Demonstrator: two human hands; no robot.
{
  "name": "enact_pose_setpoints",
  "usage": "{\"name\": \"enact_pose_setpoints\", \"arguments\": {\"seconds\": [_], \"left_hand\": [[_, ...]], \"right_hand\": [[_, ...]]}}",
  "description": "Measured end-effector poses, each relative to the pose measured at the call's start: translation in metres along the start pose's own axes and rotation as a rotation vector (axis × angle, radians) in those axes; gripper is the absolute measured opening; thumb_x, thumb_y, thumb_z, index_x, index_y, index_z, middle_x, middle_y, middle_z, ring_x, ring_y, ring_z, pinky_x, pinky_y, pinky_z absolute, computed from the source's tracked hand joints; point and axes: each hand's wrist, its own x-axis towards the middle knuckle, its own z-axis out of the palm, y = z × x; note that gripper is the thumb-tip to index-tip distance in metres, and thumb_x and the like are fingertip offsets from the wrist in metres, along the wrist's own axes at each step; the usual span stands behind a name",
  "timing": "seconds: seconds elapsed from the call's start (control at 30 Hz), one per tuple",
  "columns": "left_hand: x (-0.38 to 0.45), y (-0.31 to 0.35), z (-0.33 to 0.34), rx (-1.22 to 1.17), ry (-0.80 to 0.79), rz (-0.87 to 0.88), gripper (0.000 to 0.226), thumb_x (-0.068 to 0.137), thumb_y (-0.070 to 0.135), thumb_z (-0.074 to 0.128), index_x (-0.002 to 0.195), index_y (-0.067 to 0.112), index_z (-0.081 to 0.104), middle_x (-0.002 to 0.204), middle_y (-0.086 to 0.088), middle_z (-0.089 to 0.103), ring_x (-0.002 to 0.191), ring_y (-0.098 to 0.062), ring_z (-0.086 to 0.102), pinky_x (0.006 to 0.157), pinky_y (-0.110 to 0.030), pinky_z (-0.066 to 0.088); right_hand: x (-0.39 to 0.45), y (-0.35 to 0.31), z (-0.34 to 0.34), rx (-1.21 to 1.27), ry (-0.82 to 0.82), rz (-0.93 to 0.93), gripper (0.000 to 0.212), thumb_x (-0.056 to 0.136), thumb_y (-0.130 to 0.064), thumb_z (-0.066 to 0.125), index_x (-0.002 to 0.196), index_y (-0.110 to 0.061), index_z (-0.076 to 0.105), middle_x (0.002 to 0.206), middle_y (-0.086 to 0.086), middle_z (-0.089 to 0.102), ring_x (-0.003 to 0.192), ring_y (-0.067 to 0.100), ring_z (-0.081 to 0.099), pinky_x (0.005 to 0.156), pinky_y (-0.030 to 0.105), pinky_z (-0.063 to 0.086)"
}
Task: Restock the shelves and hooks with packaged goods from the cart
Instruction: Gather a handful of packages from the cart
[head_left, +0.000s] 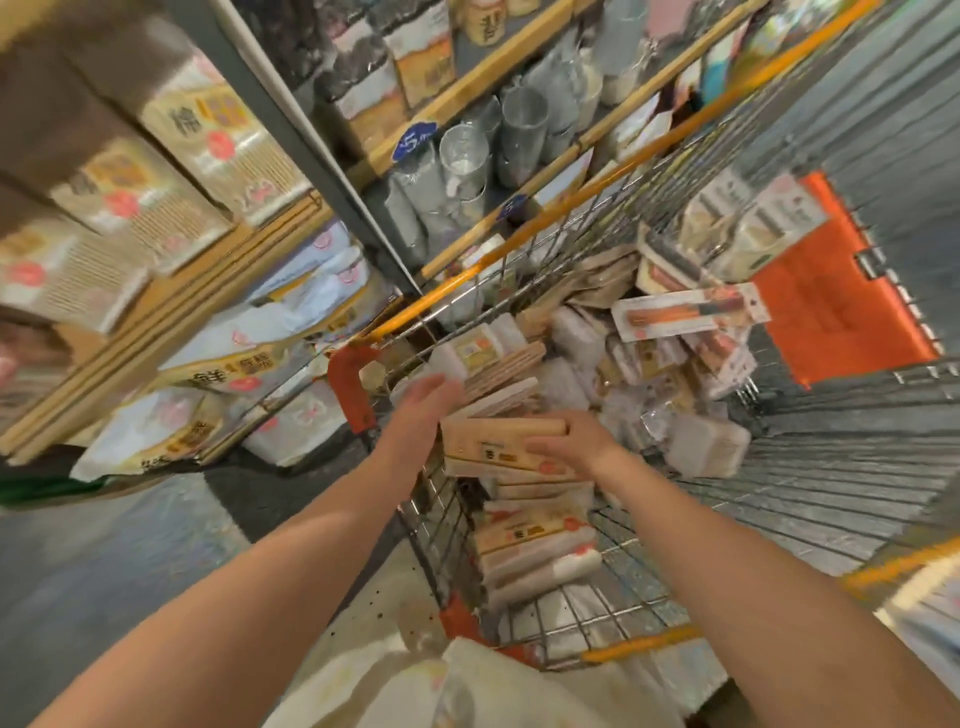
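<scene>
A wire shopping cart (524, 244) with orange rails stands in front of me, full of packaged goods. Both my hands reach into its near left part. My right hand (569, 441) grips a beige flat pack (493, 449) from its right end, lifting it above a stack of like packs (535, 540). My left hand (428, 400) lies with straight fingers against the pack's left end. The view is blurred by motion.
Shelves (171, 312) on the left carry beige boxed packs above and white soft packs (223, 358) below. Further back, shelves hold clear cups (467, 150). An orange flap (841, 291) sits at the cart's far end. White packs (467, 691) lie near my body.
</scene>
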Motion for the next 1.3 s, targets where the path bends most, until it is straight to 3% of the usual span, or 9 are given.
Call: {"name": "enact_pose_setpoints", "arguments": {"seconds": [0.07,0.17,0.33,0.47,0.57,0.73,0.87,1.1,1.3], "left_hand": [[-0.005,0.006,-0.003,0.056,-0.044,0.014,0.06,0.088,0.05,0.063,0.138,0.02,0.047,0.135,-0.001,0.052,0.124,-0.019,0.049,0.105,-0.038,0.036],[-0.007,0.013,-0.009,0.184,-0.173,-0.018,0.052,0.078,0.052,0.072,0.121,0.027,0.056,0.12,-0.001,0.065,0.106,-0.016,0.066,0.094,-0.038,0.052],[-0.021,0.025,-0.031,0.368,-0.179,0.138,0.021,0.085,0.026,0.074,0.102,0.028,0.062,0.093,0.007,0.074,0.086,-0.01,0.072,0.075,-0.028,0.059],[-0.028,0.037,-0.071,0.259,0.0,0.235,0.012,0.088,0.021,0.071,0.096,0.016,0.063,0.087,0.0,0.073,0.077,-0.011,0.073,0.062,-0.023,0.058],[-0.03,0.039,-0.099,0.178,0.113,0.236,0.012,0.088,0.019,0.07,0.094,0.015,0.062,0.086,0.0,0.07,0.07,-0.006,0.071,0.058,-0.021,0.056],[-0.024,0.031,-0.113,0.127,0.128,0.175,0.013,0.09,0.024,0.069,0.102,0.023,0.062,0.1,-0.009,0.073,0.09,-0.022,0.072,0.081,-0.044,0.06],[-0.02,0.025,-0.114,0.064,0.128,0.152,0.015,0.09,0.02,0.068,0.104,0.017,0.061,0.105,-0.009,0.073,0.092,-0.023,0.072,0.084,-0.047,0.059],[-0.015,0.019,-0.118,-0.002,0.139,0.144,0.012,0.09,0.018,0.065,0.101,0.023,0.062,0.098,-0.002,0.074,0.091,-0.021,0.073,0.08,-0.039,0.06],[-0.016,0.015,-0.116,-0.037,0.137,0.158,0.008,0.093,0.015,0.061,0.101,0.017,0.061,0.088,0.002,0.076,0.092,-0.022,0.073,0.081,-0.041,0.057]], "right_hand": [[-0.006,0.001,-0.009,0.148,-0.01,0.032,0.069,0.066,-0.048,0.082,0.122,-0.011,0.065,0.098,0.003,0.073,0.083,0.017,0.07,0.072,0.034,0.06],[-0.025,-0.011,-0.008,0.386,-0.055,0.014,0.019,0.094,-0.012,0.062,0.111,-0.003,0.062,0.067,-0.002,0.072,0.054,0.007,0.066,0.045,0.018,0.05],[-0.032,-0.034,0.009,0.676,-0.023,0.072,0.037,0.103,-0.035,0.042,0.11,-0.004,0.062,0.088,0.01,0.072,0.082,0.025,0.068,0.082,0.042,0.055],[-0.016,-0.035,0.012,0.738,0.207,0.115,0.05,0.101,-0.052,0.035,0.097,-0.012,0.066,0.098,0.012,0.067,0.084,0.025,0.063,0.073,0.037,0.051],[0.001,-0.021,0.02,0.57,0.298,0.102,0.034,0.098,-0.046,0.051,0.122,-0.022,0.055,0.12,0.007,0.063,0.094,0.017,0.063,0.082,0.038,0.052],[0.028,-0.018,0.035,-0.095,0.3,-0.079,0.073,0.079,-0.053,0.074,0.142,-0.033,0.043,0.142,0.002,0.042,0.13,0.022,0.045,0.108,0.038,0.039],[0.052,-0.021,0.033,-0.46,0.354,-0.133,0.078,0.073,-0.049,0.08,0.14,-0.026,0.047,0.141,0.005,0.042,0.131,0.025,0.041,0.106,0.038,0.038],[0.076,-0.009,0.014,-0.464,0.218,-0.219,0.07,0.062,-0.04,0.088,0.116,-0.03,0.045,0.115,-0.004,0.055,0.105,0.015,0.056,0.09,0.037,0.051],[0.083,0.0,0.013,-0.78,0.169,-0.4,0.037,0.076,-0.04,0.076,0.109,-0.025,0.069,0.11,-0.004,0.065,0.104,0.017,0.059,0.084,0.032,0.049]]}}
